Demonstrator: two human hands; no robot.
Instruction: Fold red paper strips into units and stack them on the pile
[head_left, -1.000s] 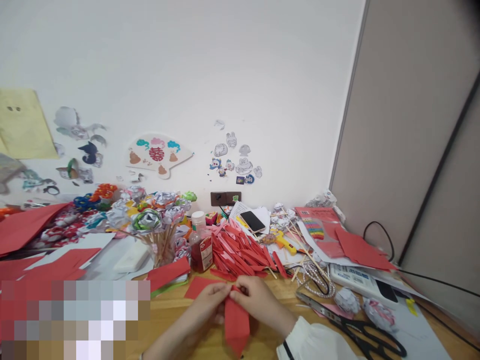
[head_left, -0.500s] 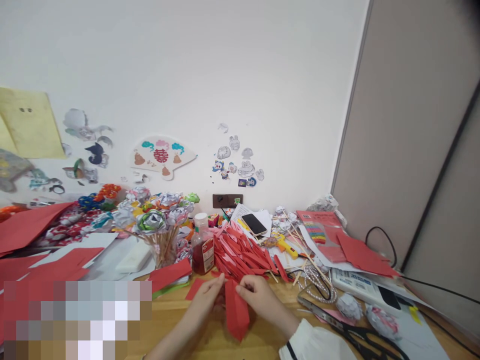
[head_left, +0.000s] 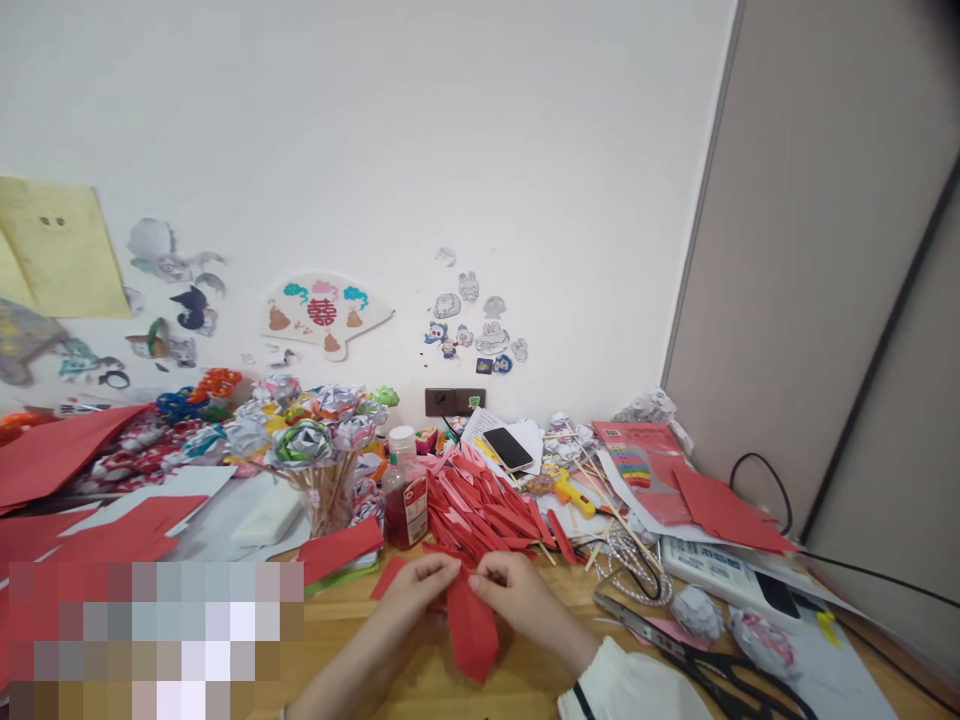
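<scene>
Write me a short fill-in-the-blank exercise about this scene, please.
The right hand holds folded paper whose colour is ____.
The scissors have handles coloured ____.
The fan-shaped cutout is mounted on the ____.
The phone with its dark screen rests on papers coloured ____.

Missing words: red; black; wall; white.

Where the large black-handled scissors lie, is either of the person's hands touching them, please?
No, the scissors lie off to the right, while the left hand and right hand are both at the folded red paper.
</scene>
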